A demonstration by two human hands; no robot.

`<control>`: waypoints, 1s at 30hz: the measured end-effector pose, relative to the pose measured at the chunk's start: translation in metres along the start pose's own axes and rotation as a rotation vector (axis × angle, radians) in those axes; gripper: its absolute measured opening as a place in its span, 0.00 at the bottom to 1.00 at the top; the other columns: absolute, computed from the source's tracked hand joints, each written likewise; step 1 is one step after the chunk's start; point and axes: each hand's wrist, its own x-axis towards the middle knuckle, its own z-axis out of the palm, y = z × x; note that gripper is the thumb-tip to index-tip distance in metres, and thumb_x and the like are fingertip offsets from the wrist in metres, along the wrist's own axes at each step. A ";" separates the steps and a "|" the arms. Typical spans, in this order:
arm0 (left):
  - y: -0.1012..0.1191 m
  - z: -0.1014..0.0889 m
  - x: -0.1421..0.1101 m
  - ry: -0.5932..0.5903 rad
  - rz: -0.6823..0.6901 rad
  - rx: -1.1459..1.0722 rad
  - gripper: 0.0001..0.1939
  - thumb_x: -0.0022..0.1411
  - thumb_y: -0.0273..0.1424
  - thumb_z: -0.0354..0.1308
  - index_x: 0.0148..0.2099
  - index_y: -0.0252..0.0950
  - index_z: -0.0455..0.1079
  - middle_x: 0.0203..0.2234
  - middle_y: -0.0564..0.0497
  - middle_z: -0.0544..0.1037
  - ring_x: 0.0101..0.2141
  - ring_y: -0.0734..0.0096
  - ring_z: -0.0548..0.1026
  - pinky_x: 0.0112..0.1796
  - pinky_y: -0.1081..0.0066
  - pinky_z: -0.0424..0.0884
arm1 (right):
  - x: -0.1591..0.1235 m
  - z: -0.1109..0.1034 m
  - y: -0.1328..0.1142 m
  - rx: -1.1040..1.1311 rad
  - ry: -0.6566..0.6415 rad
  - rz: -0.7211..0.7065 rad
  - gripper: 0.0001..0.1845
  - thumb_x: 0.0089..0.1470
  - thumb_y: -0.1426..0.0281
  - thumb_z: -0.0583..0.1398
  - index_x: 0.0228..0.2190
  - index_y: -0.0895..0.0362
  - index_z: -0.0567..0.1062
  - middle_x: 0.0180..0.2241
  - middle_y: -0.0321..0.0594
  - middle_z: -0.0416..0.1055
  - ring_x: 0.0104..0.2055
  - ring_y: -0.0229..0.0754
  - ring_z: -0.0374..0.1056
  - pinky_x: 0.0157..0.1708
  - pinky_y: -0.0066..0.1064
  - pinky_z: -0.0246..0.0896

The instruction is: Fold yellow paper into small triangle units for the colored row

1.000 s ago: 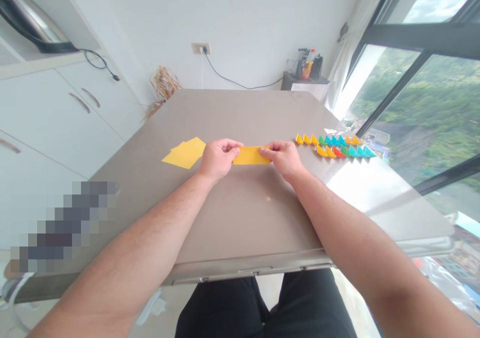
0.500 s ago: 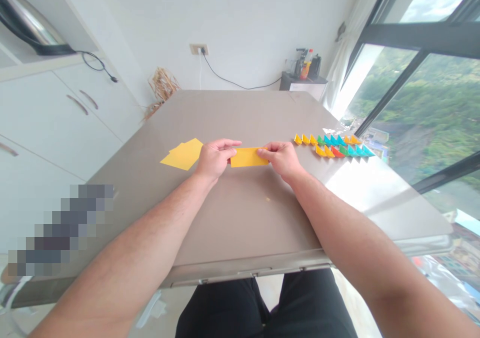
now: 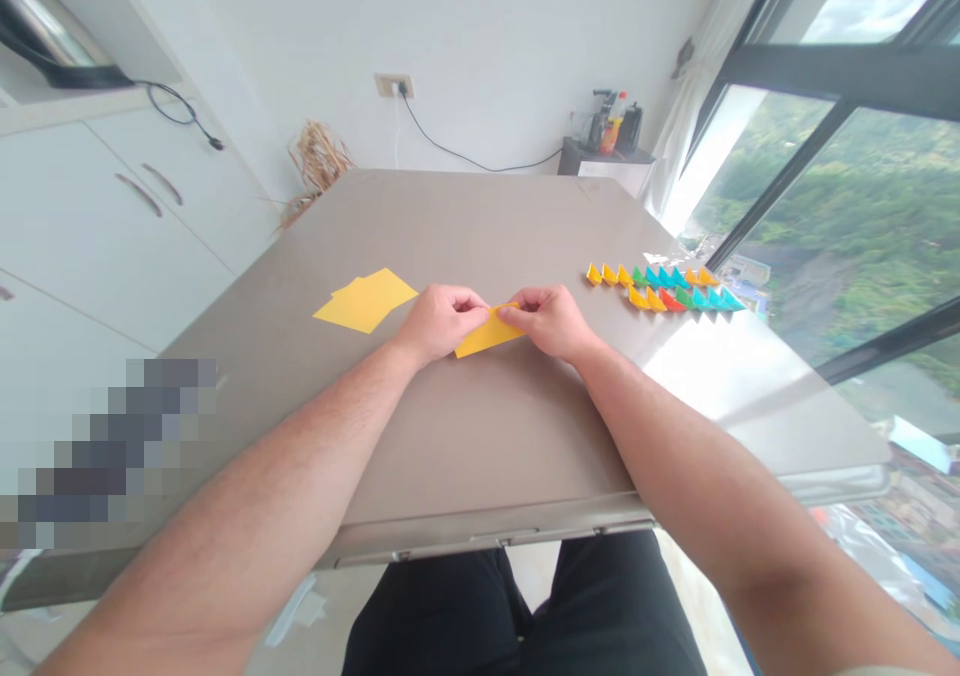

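On the grey-brown table (image 3: 480, 436), the left hand (image 3: 436, 322) and right hand (image 3: 556, 322) grip yellow paper (image 3: 484, 336) between fingers (image 3: 471, 302), its creases unclear.

Yellow paper (image 3: 484, 336) partly behind the fingers (image 3: 474, 316), silvery appliance (image 3: 49, 18) partly beyond the left edge

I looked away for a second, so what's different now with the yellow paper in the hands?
The yellow paper strip was nearly level; now it slants, its left end turned toward the person. The left hand and right hand have moved closer together, both still holding it. The yellow sheets and folded paper shapes stayed put.
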 end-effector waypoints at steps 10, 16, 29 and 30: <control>-0.004 0.001 0.003 0.006 0.054 0.050 0.09 0.53 0.36 0.59 0.27 0.38 0.77 0.17 0.54 0.70 0.19 0.75 0.64 0.18 0.75 0.58 | -0.001 0.002 0.002 -0.059 0.018 -0.062 0.12 0.50 0.61 0.62 0.26 0.56 0.81 0.22 0.34 0.70 0.27 0.37 0.61 0.28 0.30 0.54; -0.004 0.004 0.002 0.057 -0.016 -0.011 0.09 0.54 0.37 0.59 0.27 0.39 0.76 0.16 0.54 0.67 0.17 0.74 0.63 0.15 0.74 0.59 | -0.003 0.002 0.001 0.027 -0.004 -0.099 0.16 0.52 0.57 0.63 0.35 0.55 0.85 0.27 0.36 0.75 0.31 0.40 0.67 0.32 0.31 0.60; 0.002 0.004 0.000 0.028 0.110 0.087 0.10 0.57 0.36 0.57 0.29 0.38 0.76 0.18 0.54 0.72 0.19 0.75 0.65 0.21 0.73 0.61 | 0.002 -0.001 0.005 0.410 -0.106 0.057 0.15 0.47 0.58 0.67 0.23 0.56 0.74 0.24 0.32 0.67 0.28 0.34 0.60 0.30 0.29 0.58; 0.002 0.004 0.000 0.023 0.118 0.096 0.11 0.57 0.36 0.56 0.29 0.38 0.76 0.18 0.54 0.73 0.19 0.75 0.65 0.21 0.73 0.60 | 0.002 -0.001 0.005 0.396 -0.119 0.060 0.15 0.47 0.58 0.67 0.24 0.56 0.73 0.23 0.32 0.66 0.27 0.34 0.59 0.30 0.29 0.58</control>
